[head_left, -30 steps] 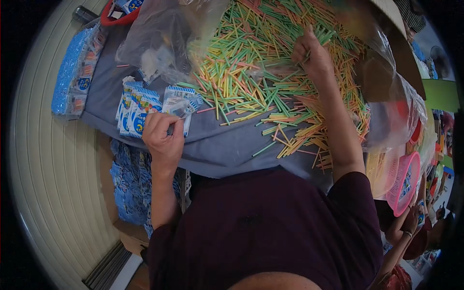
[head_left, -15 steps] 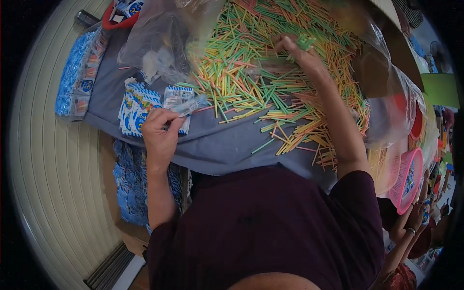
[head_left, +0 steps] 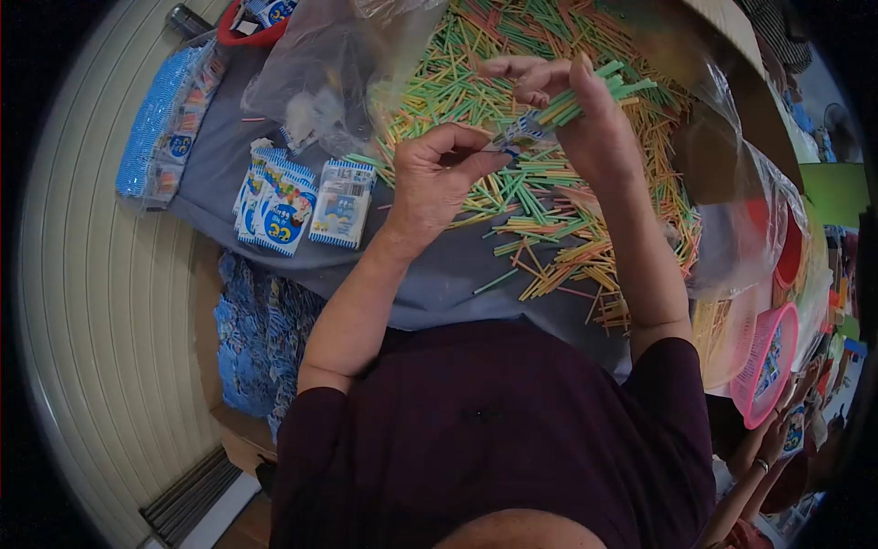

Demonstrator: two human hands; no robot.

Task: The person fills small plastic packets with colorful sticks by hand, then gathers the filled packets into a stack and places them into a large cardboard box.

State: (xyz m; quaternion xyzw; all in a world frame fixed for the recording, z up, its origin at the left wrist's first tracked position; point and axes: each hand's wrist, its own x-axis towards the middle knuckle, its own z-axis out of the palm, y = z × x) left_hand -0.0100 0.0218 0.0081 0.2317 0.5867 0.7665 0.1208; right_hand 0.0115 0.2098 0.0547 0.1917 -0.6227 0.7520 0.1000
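Pinched in my left hand [head_left: 437, 178] is a small blue-and-white packet [head_left: 521, 137], tilted up to the right. My right hand [head_left: 599, 137] has a bunch of thin green and yellow sticks [head_left: 631, 89] lodged behind its thumb, its other fingers stretched to the left. The lower ends of the bunch meet the packet's upper end, right at its mouth. Under both hands lies a large heap of loose coloured sticks [head_left: 457, 96]. Nearest my left forearm are a plump packet [head_left: 343, 203] and several flat printed packets [head_left: 287, 220] on the grey cloth [head_left: 430, 293].
A clear plastic bag [head_left: 306, 69] lies at the back left, beside a red basin [head_left: 240, 38]. Bundled blue packs [head_left: 157, 128] stand at the left edge. A box of blue wrappers [head_left: 251, 343] sits below the table edge. At right are a pink basket [head_left: 766, 366] and another person's hands [head_left: 764, 448].
My left hand has moved right with the packet, away from the flat packets. The right hand has come back from the heap with the sticks, and the two now meet.
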